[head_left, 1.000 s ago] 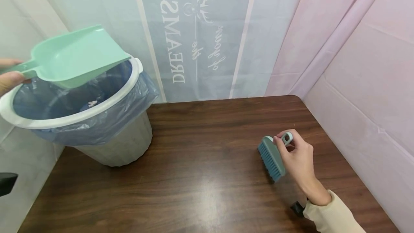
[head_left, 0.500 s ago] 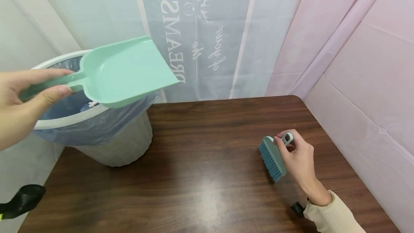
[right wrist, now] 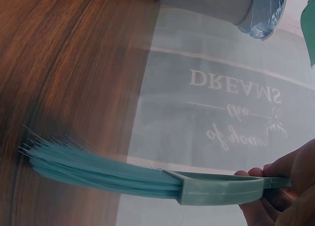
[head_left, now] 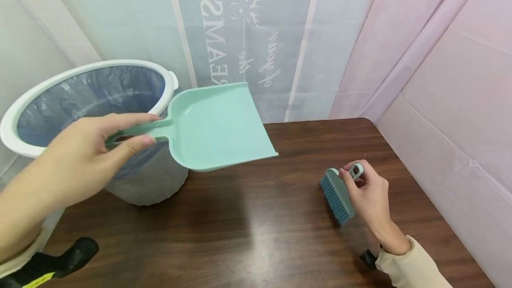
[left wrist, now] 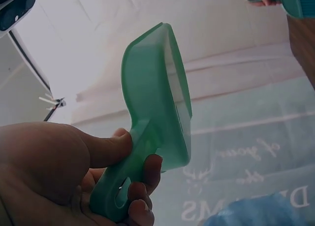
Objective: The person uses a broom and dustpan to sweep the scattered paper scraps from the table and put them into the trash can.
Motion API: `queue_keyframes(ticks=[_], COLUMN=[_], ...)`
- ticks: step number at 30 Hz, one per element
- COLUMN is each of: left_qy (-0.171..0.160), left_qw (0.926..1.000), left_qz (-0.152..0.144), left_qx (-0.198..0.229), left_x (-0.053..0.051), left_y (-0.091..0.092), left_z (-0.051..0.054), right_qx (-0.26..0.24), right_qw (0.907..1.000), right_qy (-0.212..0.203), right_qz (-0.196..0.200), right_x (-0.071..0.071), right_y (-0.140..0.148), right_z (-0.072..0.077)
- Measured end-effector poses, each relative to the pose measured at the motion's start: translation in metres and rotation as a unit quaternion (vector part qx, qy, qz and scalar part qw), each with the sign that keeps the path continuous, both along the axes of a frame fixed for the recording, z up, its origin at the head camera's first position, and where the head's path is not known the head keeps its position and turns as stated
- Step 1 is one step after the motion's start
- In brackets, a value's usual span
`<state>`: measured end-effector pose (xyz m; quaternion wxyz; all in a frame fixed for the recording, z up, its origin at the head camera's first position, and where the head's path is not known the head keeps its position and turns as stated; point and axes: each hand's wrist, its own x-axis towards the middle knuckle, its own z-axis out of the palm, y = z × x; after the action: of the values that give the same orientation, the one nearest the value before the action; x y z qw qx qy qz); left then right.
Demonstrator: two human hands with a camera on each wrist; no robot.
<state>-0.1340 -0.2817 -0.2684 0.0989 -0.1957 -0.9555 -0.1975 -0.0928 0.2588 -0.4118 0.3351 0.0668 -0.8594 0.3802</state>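
My left hand (head_left: 92, 154) grips the handle of a mint-green dustpan (head_left: 218, 126), held in the air just right of the bin and above the table. In the left wrist view the fingers curl round the handle of the dustpan (left wrist: 152, 98). On the right, my right hand (head_left: 370, 194) pinches the handle of a small green hand brush (head_left: 337, 194) with blue-green bristles. The right wrist view shows the brush's bristles (right wrist: 93, 169) reaching to the wooden tabletop. No debris shows in the dustpan's pan.
A grey bin (head_left: 152, 186) with a white rim and blue bag liner stands at the table's left. The brown wooden table (head_left: 280, 217) meets a printed cloth backdrop (head_left: 248, 34) behind and a pale cloth wall (head_left: 452, 114) on the right.
My left hand has carried the dustpan from over the bin to the right and down, so the bin's opening shows more. The right hand and brush have stayed put.
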Motion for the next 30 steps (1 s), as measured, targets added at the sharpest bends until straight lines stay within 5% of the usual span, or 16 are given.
queue_keyframes(ticks=[4,8,12,18,30], left_qy=[-0.006,0.006,0.013,-0.023,-0.054], left_qw=[0.9980,0.9958,0.9921,0.9857,0.9790], left_qz=[-0.027,-0.058,-0.089,-0.111,-0.143], left_qx=[0.057,0.071,0.087,0.125,0.135], left_x=[0.047,0.055,0.050,0.044,0.033], left_y=[0.065,0.090,0.104,0.123,0.147], left_z=[0.043,0.044,0.029,-0.002,-0.082], right_qx=[0.001,0.001,-0.002,-0.006,-0.004], right_qw=[1.0000,1.0000,1.0000,1.0000,1.0000], right_qy=[0.002,0.001,0.001,-0.001,-0.003], right_qz=[0.002,0.002,0.005,0.005,0.001], right_x=[-0.001,-0.002,-0.003,-0.003,-0.002], right_y=[0.000,0.000,0.001,0.001,0.001], right_z=[0.001,0.001,0.001,0.000,0.001])
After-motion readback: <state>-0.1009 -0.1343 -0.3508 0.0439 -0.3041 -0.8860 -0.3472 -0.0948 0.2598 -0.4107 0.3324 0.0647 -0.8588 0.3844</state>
